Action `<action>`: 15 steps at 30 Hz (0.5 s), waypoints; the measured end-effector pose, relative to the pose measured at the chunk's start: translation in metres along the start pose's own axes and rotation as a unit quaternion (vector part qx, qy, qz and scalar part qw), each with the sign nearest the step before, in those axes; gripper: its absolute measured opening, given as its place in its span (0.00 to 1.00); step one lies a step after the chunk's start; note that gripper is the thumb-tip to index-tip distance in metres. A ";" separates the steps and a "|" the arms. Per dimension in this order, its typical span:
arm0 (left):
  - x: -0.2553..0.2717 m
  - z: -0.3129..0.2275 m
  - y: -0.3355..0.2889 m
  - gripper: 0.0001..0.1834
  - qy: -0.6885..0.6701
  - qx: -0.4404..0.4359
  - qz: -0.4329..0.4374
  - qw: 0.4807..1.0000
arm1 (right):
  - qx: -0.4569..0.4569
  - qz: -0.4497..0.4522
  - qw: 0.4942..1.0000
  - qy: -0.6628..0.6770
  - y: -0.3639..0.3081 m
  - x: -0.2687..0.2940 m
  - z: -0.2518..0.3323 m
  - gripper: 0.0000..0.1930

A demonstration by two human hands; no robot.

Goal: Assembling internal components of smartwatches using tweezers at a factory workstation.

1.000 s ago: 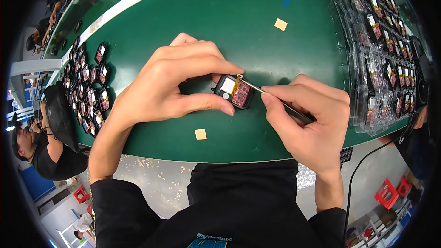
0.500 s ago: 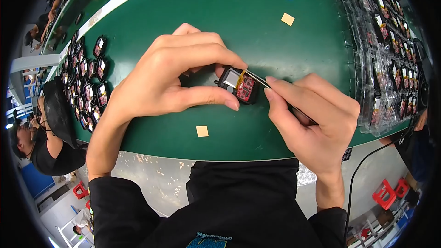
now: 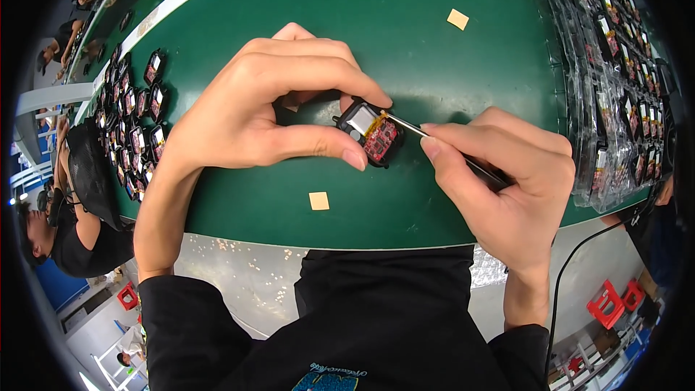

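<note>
Between the thumb and fingers of my left hand (image 3: pixel 268 105) is a small black-cased electronic device, its open side facing up. Inside it show a red circuit board (image 3: pixel 380 142), a silver battery (image 3: pixel 361 119) and a strip of yellow tape (image 3: pixel 375 126) where they meet. My right hand (image 3: pixel 510 181) is closed around slim metal tweezers (image 3: pixel 407 125), held like a pen. Their tip meets the upper right edge of the case by the yellow tape, close to my left index fingertip. Whether the tip grips anything is too small to tell.
Many similar open devices (image 3: pixel 137 105) lie in a heap on the left of the green table (image 3: pixel 405 36). Stacked clear plastic trays (image 3: pixel 579 101) filled with devices stand on the right. Two pale paper squares (image 3: pixel 319 201) lie on the tabletop. A co-worker (image 3: pixel 79 235) sits at the left.
The device has turned slightly in my left hand. My right hand has shifted a little right, with the tweezers at a flatter slant and their tip still at the case edge.
</note>
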State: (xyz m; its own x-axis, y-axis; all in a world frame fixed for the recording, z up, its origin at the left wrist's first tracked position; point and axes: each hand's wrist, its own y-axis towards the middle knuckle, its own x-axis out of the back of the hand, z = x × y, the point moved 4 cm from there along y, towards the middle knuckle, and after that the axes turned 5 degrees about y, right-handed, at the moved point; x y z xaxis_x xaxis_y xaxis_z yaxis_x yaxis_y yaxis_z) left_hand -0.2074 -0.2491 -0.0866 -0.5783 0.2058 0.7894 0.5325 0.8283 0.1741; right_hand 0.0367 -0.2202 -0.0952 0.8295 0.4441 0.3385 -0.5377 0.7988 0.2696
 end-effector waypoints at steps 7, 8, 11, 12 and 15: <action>0.001 -0.002 0.000 0.34 0.002 0.019 0.011 1.000 | 0.011 0.004 1.000 -0.003 0.000 -0.002 -0.003 0.09; 0.001 -0.002 0.001 0.33 0.005 0.027 0.014 1.000 | 0.014 0.006 1.000 -0.002 0.000 -0.002 -0.003 0.09; 0.002 -0.005 0.003 0.31 0.014 -0.011 0.011 1.000 | 0.019 0.008 1.000 -0.005 0.000 -0.001 -0.001 0.09; 0.002 -0.006 0.003 0.31 0.014 -0.013 0.012 1.000 | 0.022 0.008 1.000 -0.007 0.001 -0.001 -0.001 0.09; 0.002 -0.007 0.003 0.29 0.009 -0.010 0.016 1.000 | 0.035 -0.002 0.999 -0.002 -0.001 -0.001 -0.001 0.09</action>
State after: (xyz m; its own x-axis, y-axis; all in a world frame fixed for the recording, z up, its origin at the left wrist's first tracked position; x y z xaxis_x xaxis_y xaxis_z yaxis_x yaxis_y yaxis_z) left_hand -0.2027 -0.2493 -0.0801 -0.5498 0.2219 0.8053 0.5621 0.8114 0.1602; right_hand 0.0367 -0.2212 -0.0971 0.8315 0.4388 0.3408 -0.5432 0.7705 0.3334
